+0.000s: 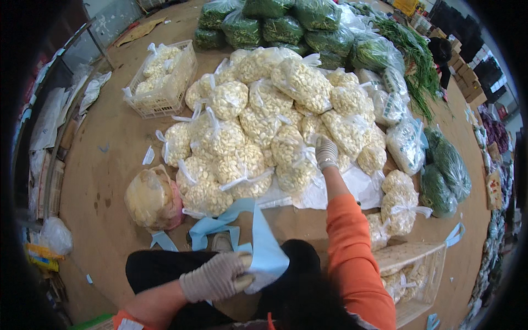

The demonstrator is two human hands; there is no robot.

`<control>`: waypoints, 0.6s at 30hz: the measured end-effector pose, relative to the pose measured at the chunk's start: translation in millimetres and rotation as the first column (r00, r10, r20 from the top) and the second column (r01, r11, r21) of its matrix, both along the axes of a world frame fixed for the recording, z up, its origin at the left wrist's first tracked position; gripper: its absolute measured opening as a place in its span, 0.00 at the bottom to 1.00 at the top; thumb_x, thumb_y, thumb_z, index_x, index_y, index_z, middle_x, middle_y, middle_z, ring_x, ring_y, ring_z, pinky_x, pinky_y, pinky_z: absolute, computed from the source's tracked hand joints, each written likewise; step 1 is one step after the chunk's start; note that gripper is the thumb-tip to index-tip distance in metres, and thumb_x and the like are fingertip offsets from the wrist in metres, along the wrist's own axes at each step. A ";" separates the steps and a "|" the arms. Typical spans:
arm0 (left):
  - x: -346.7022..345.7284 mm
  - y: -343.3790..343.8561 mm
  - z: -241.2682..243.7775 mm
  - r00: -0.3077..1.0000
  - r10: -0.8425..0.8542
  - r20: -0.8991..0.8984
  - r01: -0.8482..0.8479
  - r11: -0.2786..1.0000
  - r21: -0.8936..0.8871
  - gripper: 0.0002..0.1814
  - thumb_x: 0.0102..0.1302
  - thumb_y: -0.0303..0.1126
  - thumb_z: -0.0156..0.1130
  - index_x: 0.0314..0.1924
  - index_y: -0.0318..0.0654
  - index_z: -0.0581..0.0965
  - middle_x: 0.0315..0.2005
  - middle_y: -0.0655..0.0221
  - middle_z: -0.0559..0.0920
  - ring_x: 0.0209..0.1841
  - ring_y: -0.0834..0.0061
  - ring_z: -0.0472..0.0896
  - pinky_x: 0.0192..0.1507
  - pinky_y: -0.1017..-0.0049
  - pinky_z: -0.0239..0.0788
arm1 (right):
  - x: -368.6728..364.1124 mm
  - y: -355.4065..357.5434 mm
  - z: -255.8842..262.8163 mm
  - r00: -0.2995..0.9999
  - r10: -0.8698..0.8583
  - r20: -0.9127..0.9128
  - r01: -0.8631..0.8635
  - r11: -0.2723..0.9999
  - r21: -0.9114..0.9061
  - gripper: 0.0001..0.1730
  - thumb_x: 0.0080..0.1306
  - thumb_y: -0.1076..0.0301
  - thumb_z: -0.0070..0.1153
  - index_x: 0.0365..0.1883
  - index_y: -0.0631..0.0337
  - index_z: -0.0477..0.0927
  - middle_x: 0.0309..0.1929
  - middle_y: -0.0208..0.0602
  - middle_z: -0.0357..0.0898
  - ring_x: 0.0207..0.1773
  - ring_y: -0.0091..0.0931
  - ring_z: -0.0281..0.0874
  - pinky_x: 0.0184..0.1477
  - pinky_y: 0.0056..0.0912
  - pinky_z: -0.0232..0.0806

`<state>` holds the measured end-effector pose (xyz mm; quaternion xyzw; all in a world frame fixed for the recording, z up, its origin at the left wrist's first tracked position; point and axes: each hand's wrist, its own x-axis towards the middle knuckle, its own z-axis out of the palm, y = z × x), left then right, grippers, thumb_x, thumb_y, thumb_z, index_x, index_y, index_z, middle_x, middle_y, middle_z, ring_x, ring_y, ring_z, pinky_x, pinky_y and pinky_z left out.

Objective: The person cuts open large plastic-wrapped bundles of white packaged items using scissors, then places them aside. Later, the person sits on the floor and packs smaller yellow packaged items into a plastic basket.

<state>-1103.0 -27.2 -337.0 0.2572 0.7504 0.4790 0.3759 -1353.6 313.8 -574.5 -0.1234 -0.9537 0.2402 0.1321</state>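
My left hand (pixel 220 275), in a striped knit glove, is closed on a light blue strip of material (pixel 264 251) above my lap. The strip trails forward in loops to the floor. My right hand (pixel 326 152), gloved the same way, reaches into a large heap of clear plastic bags of peeled garlic cloves (pixel 231 136) and touches one; whether its fingers grip the bag cannot be told. Many bags have knotted tops. A white sheet (pixel 354 185) lies under the front of the heap. A round bundle in clear film and pink net (pixel 150 198) stands at the heap's left front.
A plastic crate (pixel 187 74) with garlic bags stands back left; another crate (pixel 437 272) is at my lower right. Bags of green vegetables (pixel 284 29) are stacked behind the heap, and more green bags (pixel 447 165) lie at right. A person (pixel 440 53) is at the back right.
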 end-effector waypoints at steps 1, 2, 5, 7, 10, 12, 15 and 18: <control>1.0 -7.4 3.5 0.999 -0.014 0.047 0.016 0.998 -0.058 0.15 0.57 0.26 0.58 0.46 0.36 0.76 0.40 0.58 0.77 0.42 0.63 0.77 0.45 0.70 0.69 | -18.1 -12.3 -3.8 0.990 -0.064 -0.125 0.075 0.993 0.087 0.16 0.64 0.57 0.46 0.34 0.60 0.79 0.29 0.49 0.79 0.36 0.46 0.78 0.39 0.47 0.69; 6.3 -15.2 -2.4 1.000 0.019 0.000 -0.019 1.000 -0.006 0.16 0.56 0.25 0.60 0.46 0.36 0.76 0.40 0.59 0.78 0.43 0.64 0.78 0.46 0.70 0.69 | -28.6 -23.3 -8.4 0.999 -0.011 -0.052 0.017 0.993 0.120 0.15 0.63 0.58 0.46 0.35 0.60 0.79 0.30 0.50 0.79 0.35 0.46 0.78 0.40 0.48 0.69; 7.1 -22.1 3.8 0.998 0.040 0.054 -0.040 0.999 0.003 0.16 0.57 0.25 0.60 0.47 0.36 0.76 0.41 0.58 0.78 0.43 0.64 0.79 0.45 0.69 0.71 | -51.8 -69.7 -55.8 0.997 -0.005 0.081 -0.008 0.987 0.163 0.23 0.63 0.53 0.46 0.51 0.59 0.72 0.46 0.53 0.74 0.53 0.45 0.69 0.55 0.50 0.60; 8.9 -27.8 2.8 0.995 0.089 0.048 -0.090 0.995 0.033 0.16 0.57 0.25 0.61 0.47 0.35 0.76 0.42 0.57 0.78 0.43 0.64 0.79 0.46 0.70 0.71 | -13.0 -123.5 -53.9 0.998 -0.004 -0.056 0.021 0.951 0.308 0.33 0.62 0.48 0.46 0.62 0.57 0.65 0.61 0.54 0.65 0.68 0.44 0.55 0.66 0.51 0.48; 7.8 -28.2 1.0 0.985 0.100 0.140 -0.100 0.995 -0.010 0.16 0.58 0.26 0.61 0.48 0.34 0.76 0.42 0.57 0.77 0.43 0.66 0.79 0.45 0.71 0.72 | 3.6 -86.4 -57.5 0.996 0.091 0.010 -0.091 0.970 0.227 0.38 0.62 0.42 0.45 0.62 0.61 0.64 0.64 0.55 0.60 0.70 0.43 0.51 0.65 0.58 0.44; 8.6 -27.6 0.7 0.991 0.125 0.040 -0.127 0.991 0.034 0.16 0.58 0.27 0.59 0.47 0.33 0.75 0.40 0.56 0.77 0.40 0.62 0.79 0.44 0.70 0.72 | 19.8 -70.4 -36.1 0.964 -0.128 0.231 0.107 0.989 0.104 0.38 0.62 0.42 0.45 0.62 0.61 0.63 0.62 0.56 0.63 0.68 0.44 0.55 0.63 0.55 0.50; 6.9 -20.9 5.2 0.994 0.108 -0.001 -0.108 0.993 0.042 0.15 0.58 0.28 0.58 0.46 0.33 0.75 0.38 0.56 0.77 0.40 0.61 0.79 0.43 0.70 0.72 | 41.6 -39.4 -34.4 0.881 -0.190 0.434 0.201 0.979 0.020 0.34 0.63 0.41 0.44 0.57 0.60 0.68 0.51 0.55 0.73 0.56 0.47 0.68 0.56 0.49 0.61; 5.1 -7.5 -2.8 0.998 0.030 -0.054 -0.028 0.999 0.031 0.15 0.57 0.26 0.58 0.46 0.33 0.75 0.38 0.58 0.77 0.39 0.65 0.78 0.43 0.71 0.70 | 30.7 6.8 -66.6 0.885 0.019 0.465 -0.053 0.997 0.061 0.31 0.63 0.40 0.44 0.47 0.61 0.75 0.41 0.55 0.78 0.46 0.49 0.75 0.48 0.47 0.67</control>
